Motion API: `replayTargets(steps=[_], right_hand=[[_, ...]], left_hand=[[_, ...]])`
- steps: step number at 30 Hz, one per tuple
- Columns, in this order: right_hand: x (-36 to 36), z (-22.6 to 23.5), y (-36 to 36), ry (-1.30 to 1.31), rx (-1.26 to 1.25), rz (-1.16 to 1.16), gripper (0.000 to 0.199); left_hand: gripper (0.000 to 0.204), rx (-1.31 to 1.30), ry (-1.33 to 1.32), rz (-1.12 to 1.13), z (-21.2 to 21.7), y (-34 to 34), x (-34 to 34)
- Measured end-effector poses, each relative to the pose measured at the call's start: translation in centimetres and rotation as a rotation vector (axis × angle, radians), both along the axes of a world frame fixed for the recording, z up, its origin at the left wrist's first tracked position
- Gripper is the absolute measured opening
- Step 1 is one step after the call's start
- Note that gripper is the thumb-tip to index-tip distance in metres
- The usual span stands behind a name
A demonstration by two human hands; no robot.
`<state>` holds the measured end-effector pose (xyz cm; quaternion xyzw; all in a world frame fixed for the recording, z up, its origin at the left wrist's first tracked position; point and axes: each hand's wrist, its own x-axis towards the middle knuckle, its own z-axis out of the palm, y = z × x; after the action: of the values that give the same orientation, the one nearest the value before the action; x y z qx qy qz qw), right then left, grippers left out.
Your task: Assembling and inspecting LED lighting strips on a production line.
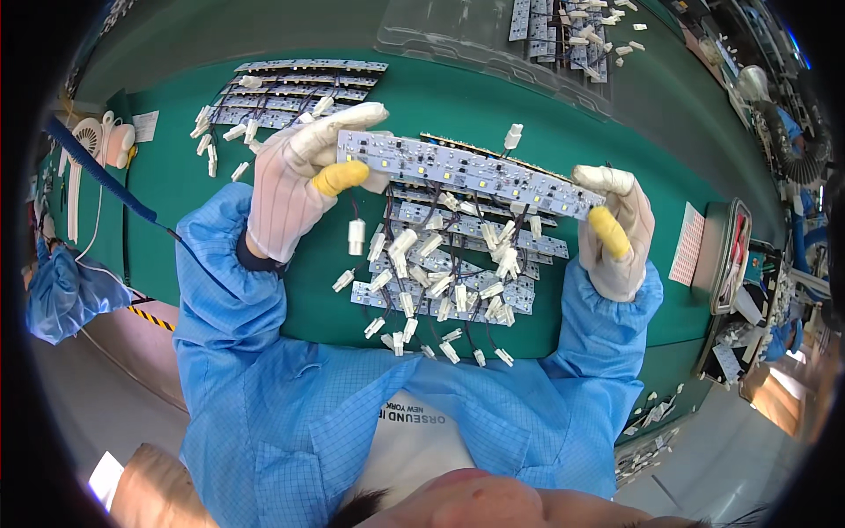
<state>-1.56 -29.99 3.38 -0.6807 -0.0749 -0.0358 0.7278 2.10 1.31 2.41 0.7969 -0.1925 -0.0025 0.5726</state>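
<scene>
Between my two gloved hands is a long white LED circuit board (466, 173), raised above the bench and sloping down to the right. My left hand (317, 167) pinches its left end, with a yellow-covered thumb on the front face. At the right end, my right hand (613, 220) grips it the same way, its thumb also yellow. A wire with a white connector (356, 236) hangs below my left hand. Beneath the held strip lies a pile of similar boards (519, 231), with several white connectors (437, 286) on dark wires spread over it. The held board hides part of this pile.
Another stack of boards (304, 90) lies at the back left of the green mat (321, 304). A clear plastic tray (493, 57) and more boards (576, 40) are at the back right. A white fan (88, 136) stands left; a metal-rimmed box (726, 255) sits right.
</scene>
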Motion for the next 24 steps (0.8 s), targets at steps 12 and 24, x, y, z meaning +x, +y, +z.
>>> replayTargets(steps=[12, 24], right_hand=[[0.0, -0.2, -0.5, 0.052, 0.065, 0.053, 0.043], [-0.8, 1.2, -0.4, 0.051, 0.073, 0.242, 0.053]], left_hand=[[0.048, 0.001, -0.179, -0.008, -0.7, -0.2, 0.1], [0.038, 0.182, 0.13, 0.121, -0.9, -0.7, 0.7]])
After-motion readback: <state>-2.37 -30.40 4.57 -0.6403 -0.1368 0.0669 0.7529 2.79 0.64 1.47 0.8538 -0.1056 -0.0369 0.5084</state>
